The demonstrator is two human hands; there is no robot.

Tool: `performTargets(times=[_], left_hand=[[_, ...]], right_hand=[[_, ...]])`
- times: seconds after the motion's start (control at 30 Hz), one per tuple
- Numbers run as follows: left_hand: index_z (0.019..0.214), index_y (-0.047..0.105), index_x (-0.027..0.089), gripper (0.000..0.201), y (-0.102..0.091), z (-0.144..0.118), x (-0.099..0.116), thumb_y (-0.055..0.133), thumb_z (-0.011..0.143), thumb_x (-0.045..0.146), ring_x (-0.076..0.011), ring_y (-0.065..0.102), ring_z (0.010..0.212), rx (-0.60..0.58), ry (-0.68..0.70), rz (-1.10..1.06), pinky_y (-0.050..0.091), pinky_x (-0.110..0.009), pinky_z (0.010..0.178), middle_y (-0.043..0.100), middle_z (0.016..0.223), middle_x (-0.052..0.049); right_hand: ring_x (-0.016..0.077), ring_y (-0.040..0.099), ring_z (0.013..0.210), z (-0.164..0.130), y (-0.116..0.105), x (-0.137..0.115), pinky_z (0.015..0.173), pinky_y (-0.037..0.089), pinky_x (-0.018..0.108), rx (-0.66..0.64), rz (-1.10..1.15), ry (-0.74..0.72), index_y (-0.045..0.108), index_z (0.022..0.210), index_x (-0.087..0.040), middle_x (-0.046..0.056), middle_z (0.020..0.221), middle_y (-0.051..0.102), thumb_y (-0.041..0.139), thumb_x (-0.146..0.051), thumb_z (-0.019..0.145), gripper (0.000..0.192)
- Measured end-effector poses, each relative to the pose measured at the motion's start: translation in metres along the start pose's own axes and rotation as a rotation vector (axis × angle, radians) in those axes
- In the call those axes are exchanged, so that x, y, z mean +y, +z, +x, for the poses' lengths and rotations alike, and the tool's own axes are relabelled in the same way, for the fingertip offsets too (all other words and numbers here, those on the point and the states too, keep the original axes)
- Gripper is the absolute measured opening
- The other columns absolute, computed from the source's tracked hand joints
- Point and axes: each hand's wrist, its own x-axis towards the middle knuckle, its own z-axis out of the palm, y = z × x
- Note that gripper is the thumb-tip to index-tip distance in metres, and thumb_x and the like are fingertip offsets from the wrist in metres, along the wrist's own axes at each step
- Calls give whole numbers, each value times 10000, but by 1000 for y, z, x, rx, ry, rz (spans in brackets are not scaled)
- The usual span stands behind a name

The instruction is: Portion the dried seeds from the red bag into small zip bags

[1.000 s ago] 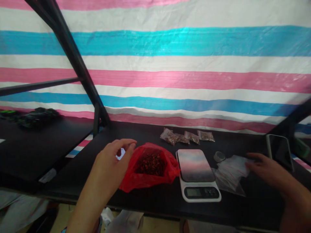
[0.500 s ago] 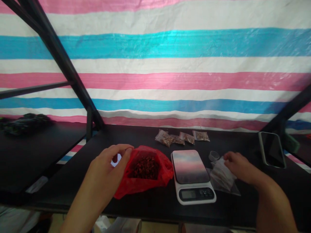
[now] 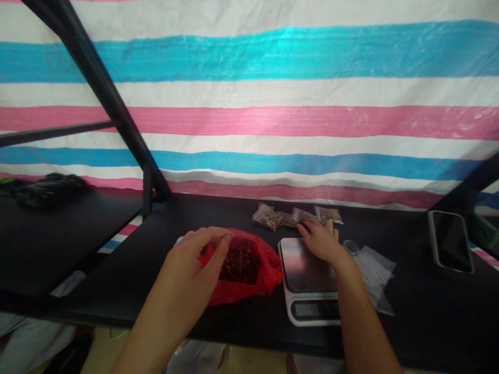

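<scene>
My left hand (image 3: 191, 267) is at the left rim of a red plastic bag (image 3: 268, 267), thumb and forefinger pinched together on its edge. Inside the bag lie dark reddish-brown dried bits (image 3: 242, 262). Over the back of a white kitchen scale (image 3: 298, 267) reaches my right hand (image 3: 322, 240), its fingers spread. Its fingertips are at one of several small zip bags (image 3: 268, 218) filled with brownish bits; whether they press on it I cannot tell. The forearm covers the scale's right side.
Right of the scale are a small clear round cup (image 3: 351, 247) and flat clear zip bags (image 3: 376, 272). A phone (image 3: 451, 241) lies farther right. Black frame bars (image 3: 117, 111) slant up at the left, before a striped tarp (image 3: 273, 119). Dark bundled stuff (image 3: 54, 189) sits far left.
My right hand has left the clear zip bags and moved left and back, over the scale to the filled bags. My left hand stays at the red bag. The view has shifted slightly.
</scene>
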Motion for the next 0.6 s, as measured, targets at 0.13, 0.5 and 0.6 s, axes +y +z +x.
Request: performTargets(times=[0.13,0.5,0.6], left_hand=[[912,788,288,312,0,0,3,535,921,469,-291,717,898,-8,4,3,477,-435,871,830,949,-36],[919,791,272,287,7,-1,11,580,924,466,-262,721,848,-43,-35,-157,508,-381,806,805,887,-21],[978,767,246,319,22,-1,16,592,933,509,-227,702,761,-84,-115,-347,509,-326,694,771,827,-16]], right_hand=[[410,574,1285,5,-4,2,1044,462,720,7,-32,43,823,1179,-254,133,1502,654,525,-452,1036,385],[409,608,1319,-2,-28,-16,1090,469,711,-4,-4,30,843,1159,-256,95,1500,682,556,-404,1032,346],[323,593,1391,-19,-55,-41,1199,427,606,-30,202,-159,836,1210,-289,85,1438,727,552,-424,1053,352]])
